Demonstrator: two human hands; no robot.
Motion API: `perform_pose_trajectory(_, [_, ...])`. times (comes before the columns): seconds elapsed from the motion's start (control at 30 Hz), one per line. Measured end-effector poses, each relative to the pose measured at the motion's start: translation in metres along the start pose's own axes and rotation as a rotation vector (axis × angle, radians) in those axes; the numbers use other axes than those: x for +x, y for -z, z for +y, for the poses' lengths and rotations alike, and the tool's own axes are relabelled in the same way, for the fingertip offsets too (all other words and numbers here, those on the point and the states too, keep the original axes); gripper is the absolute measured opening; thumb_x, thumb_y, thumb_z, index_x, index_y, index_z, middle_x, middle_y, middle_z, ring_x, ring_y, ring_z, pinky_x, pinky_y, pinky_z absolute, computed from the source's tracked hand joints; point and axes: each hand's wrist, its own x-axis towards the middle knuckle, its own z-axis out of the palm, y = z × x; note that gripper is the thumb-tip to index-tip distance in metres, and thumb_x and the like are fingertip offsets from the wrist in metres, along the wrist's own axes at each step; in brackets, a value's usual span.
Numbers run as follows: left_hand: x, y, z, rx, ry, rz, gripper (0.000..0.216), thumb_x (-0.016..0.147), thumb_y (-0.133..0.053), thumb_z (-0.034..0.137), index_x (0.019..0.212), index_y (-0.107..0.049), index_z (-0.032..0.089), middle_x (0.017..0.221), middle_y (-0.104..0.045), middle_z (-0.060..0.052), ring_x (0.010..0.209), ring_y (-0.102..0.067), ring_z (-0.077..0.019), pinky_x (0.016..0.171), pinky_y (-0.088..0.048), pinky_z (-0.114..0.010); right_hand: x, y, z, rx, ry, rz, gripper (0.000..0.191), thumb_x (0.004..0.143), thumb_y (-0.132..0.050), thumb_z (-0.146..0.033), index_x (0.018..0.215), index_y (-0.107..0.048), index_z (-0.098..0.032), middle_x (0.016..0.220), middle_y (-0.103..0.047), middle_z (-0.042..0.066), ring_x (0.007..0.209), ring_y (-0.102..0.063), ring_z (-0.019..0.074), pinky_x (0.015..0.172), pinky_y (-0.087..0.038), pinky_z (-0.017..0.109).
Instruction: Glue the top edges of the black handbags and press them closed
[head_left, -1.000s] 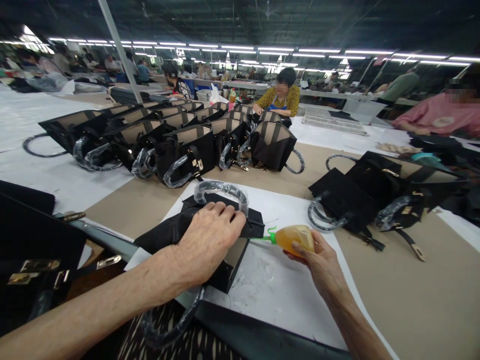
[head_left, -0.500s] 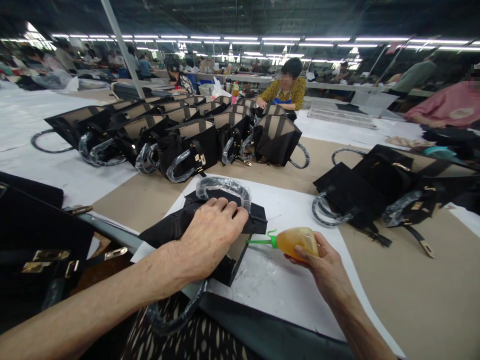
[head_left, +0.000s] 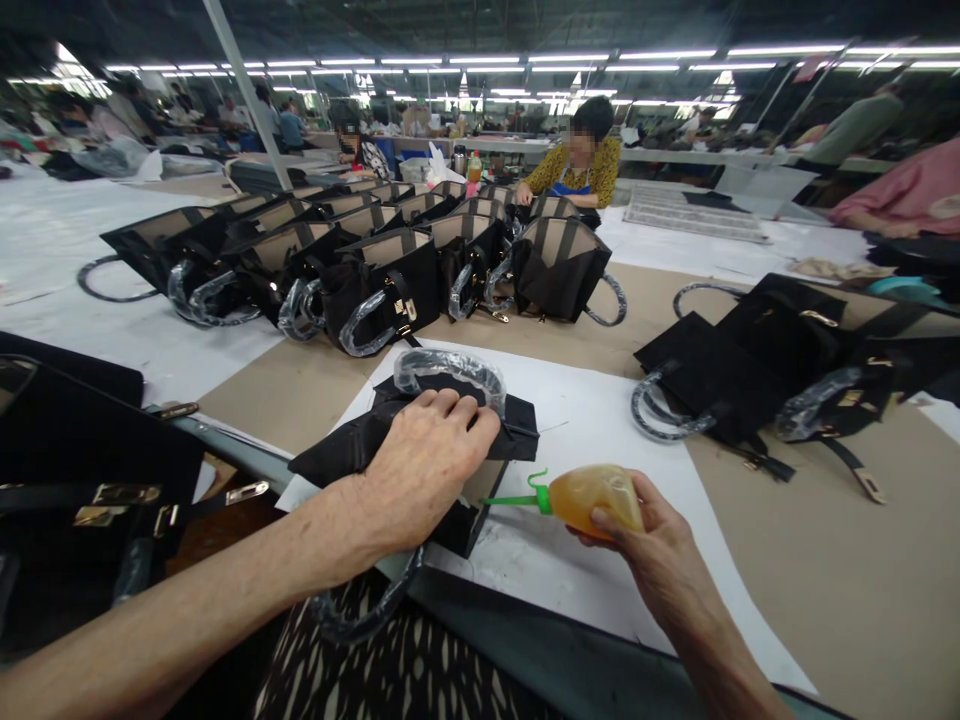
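Observation:
My left hand (head_left: 424, 462) lies on top of a black handbag (head_left: 346, 455) that rests on its side on a white sheet (head_left: 592, 420), fingers curled over the bag's upper flap. The bag's plastic-wrapped handle (head_left: 450, 368) arches just beyond my fingertips. My right hand (head_left: 649, 545) grips a small amber squeeze bottle (head_left: 592, 495) with a green nozzle (head_left: 510, 498). The nozzle tip points left and sits at the bag's tan inner edge, just under my left hand.
A row of several black-and-tan handbags (head_left: 375, 270) stands across the table behind. More black bags (head_left: 750, 375) lie at the right, and a black bag with gold hardware (head_left: 82, 480) sits at the near left. A person in yellow (head_left: 577, 165) and a person in pink (head_left: 900, 195) work further back.
The green nozzle tip has slid left along the bag's edge, further under my left hand. My left hand has kept its hold on the flap.

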Motion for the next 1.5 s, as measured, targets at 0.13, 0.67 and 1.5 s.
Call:
perform_pose_trajectory(0.13, [-0.002,0.0,0.0,-0.004,-0.007,-0.013,0.025,0.077,-0.048,0.008,0.101,-0.051,0.013,0.098,-0.057,-0.009,0.091,-0.051,-0.0235,0.079,-0.045,-0.037,-0.005,-0.001,0.001,0.003,-0.001,-0.012,0.04,0.065,-0.073,-0.036,0.096,-0.056,-0.018,0.086,-0.065,0.006,0.07,-0.062,0.0227,0.057,-0.049,0.031])
perform_pose_trajectory(0.67, [-0.005,-0.002,0.002,0.01,0.004,-0.013,0.026,0.077,-0.046,0.007,0.102,-0.052,0.013,0.102,-0.058,-0.009,0.097,-0.051,-0.024,0.082,-0.046,-0.037,-0.032,-0.014,0.003,0.048,-0.035,-0.012,0.038,0.062,-0.074,-0.039,0.089,-0.057,-0.019,0.076,-0.063,0.003,0.063,-0.059,0.02,0.052,-0.048,0.029])
perform_pose_trajectory(1.5, [-0.004,-0.006,0.004,0.029,-0.004,0.003,0.026,0.079,-0.046,0.007,0.104,-0.051,0.013,0.102,-0.059,-0.01,0.098,-0.052,-0.025,0.081,-0.046,-0.038,-0.043,-0.021,0.011,0.245,-0.232,0.091,0.041,0.064,-0.074,-0.038,0.095,-0.056,-0.019,0.079,-0.065,0.002,0.061,-0.062,0.0181,0.053,-0.051,0.024])
